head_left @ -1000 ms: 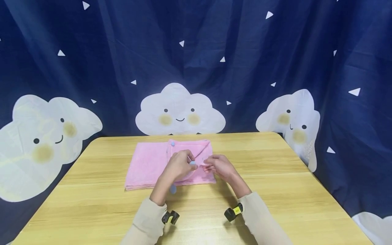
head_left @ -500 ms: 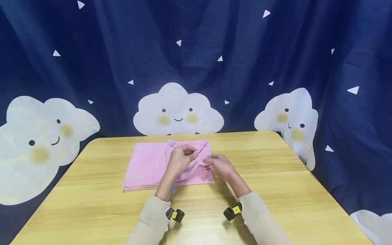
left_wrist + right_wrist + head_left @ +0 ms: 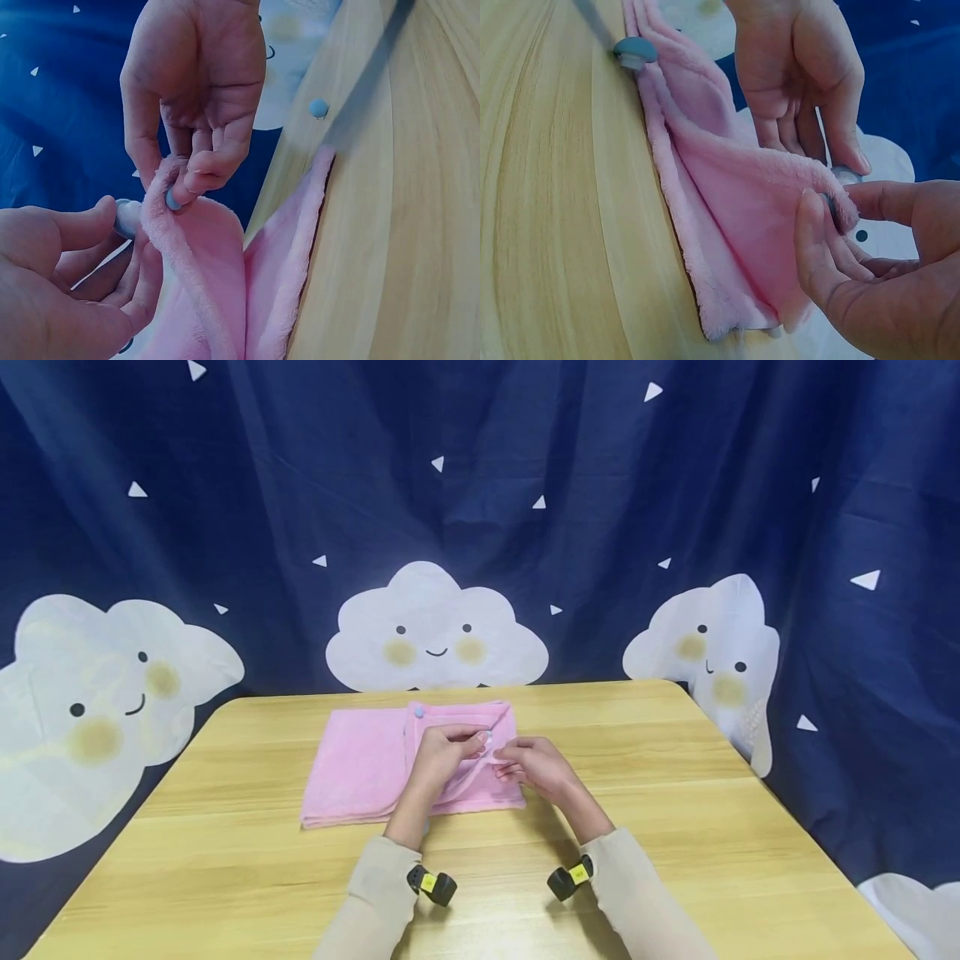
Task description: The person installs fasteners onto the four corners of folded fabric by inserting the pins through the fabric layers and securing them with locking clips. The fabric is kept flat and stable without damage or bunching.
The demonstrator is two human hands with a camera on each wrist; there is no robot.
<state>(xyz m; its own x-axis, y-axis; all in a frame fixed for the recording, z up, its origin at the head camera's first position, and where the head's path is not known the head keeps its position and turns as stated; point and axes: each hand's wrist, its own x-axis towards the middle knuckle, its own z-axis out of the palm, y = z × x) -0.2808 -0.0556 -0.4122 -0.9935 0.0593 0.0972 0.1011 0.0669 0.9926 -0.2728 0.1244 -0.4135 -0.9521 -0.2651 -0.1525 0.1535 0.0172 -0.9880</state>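
A folded pink plush cloth (image 3: 356, 760) lies on the table, its near right part lifted between the hands. My left hand (image 3: 440, 760) pinches a rounded blue-grey cap with a pale underside (image 3: 127, 217), held right at the lifted cloth edge. On that edge, my right hand (image 3: 538, 768) pinches the fabric from both sides. Between its thumb and the cloth shows a small blue piece (image 3: 173, 199), mostly covered by the fingers. Another blue mushroom-shaped cap (image 3: 635, 51) is beside the cloth's near edge.
At the cloth's far edge sits a further blue cap (image 3: 418, 712). The wooden table (image 3: 637, 727) reaches to a dark blue curtain (image 3: 480, 485) printed with clouds and triangles. Each wrist carries a small black camera (image 3: 433, 885).
My left hand has carried the cap away from me and rightward to the lifted edge, turning it. The right hand keeps its pinch on the fabric, almost still.
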